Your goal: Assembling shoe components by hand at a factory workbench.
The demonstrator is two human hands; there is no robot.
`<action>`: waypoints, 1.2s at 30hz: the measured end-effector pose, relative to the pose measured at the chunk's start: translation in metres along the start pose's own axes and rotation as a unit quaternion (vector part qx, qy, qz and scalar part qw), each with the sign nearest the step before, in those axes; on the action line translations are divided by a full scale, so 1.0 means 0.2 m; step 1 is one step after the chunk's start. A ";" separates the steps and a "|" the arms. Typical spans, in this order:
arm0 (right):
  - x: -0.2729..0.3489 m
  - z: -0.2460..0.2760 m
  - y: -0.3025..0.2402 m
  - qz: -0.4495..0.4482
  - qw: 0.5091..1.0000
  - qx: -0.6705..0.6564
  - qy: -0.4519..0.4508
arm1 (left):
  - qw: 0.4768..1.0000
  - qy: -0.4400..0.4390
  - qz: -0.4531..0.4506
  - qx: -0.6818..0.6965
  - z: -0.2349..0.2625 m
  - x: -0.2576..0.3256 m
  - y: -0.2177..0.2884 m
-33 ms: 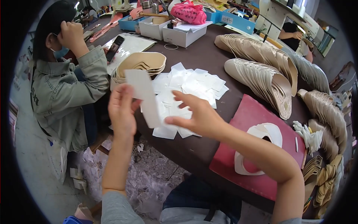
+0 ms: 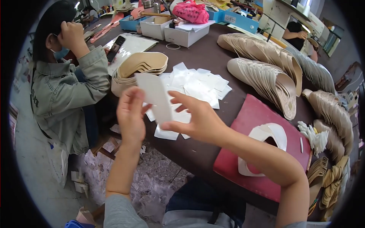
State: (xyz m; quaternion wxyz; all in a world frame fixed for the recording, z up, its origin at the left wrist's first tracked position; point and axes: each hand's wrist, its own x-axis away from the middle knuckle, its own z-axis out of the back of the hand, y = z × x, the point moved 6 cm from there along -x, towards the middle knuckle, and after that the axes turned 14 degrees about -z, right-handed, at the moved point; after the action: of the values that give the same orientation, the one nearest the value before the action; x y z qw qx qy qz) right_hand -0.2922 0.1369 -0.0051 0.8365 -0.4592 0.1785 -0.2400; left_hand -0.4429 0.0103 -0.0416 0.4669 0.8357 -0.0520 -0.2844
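— What are you holding?
— My left hand (image 2: pixel 131 114) and right hand (image 2: pixel 199 121) both pinch one white paper strip (image 2: pixel 156 97), raised above the white paper pile (image 2: pixel 197 83) on the desk (image 2: pixel 205 57)

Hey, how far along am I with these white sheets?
Done: scraps of white backing paper litter the floor, and one white shoe-shaped piece lies on the red mat. In hand: the left hand and right hand hold one white sheet. Left: a pile of white sheets on the table.
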 end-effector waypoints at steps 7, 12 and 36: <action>0.40 0.64 -0.14 -0.123 0.991 -0.033 0.033 | 0.999 -0.019 0.017 0.048 -0.20 0.33 0.11; 1.04 0.59 0.13 -0.100 0.962 0.232 -0.107 | 0.852 -0.338 0.394 0.073 -0.50 0.85 0.02; 1.64 1.23 -0.20 0.001 0.907 -0.082 0.413 | 0.720 -0.499 0.252 0.412 -1.57 1.23 0.48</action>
State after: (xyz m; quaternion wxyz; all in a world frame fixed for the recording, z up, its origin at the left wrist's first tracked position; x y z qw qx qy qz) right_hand 0.0959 0.1014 0.1297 0.6476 -0.3859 0.5273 -0.3920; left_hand -0.0564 0.1055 0.0579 0.0370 0.6388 -0.5979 -0.4828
